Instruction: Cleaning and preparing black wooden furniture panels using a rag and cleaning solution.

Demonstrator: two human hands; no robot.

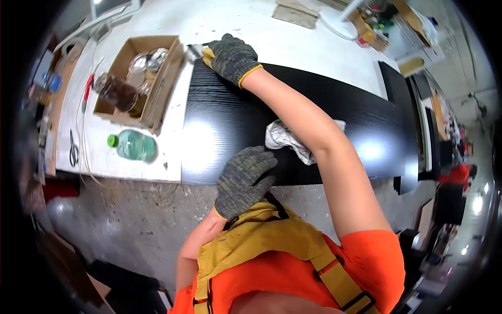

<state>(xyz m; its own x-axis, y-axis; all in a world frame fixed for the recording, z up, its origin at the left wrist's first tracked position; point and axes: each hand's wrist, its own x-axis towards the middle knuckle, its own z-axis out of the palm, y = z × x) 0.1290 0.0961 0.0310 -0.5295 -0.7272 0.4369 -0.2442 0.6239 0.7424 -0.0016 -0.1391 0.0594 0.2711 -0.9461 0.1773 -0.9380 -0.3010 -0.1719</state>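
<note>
Green-capped bottle (133, 145) lies on the white table (125, 167) at the left, below a cardboard box (140, 78) of jars; next comes the black panel (230, 125), lying across the table's near edge; the left hand (244, 180), gloved, rests flat on that near edge, fingers spread; a white rag (285, 138) sits crumpled just beyond it; the right hand (231, 58) curls over the panel's far left corner, seemingly gripping a small yellow object, unclear. Best to keep the left palm pressing down so the panel stays put.
</note>
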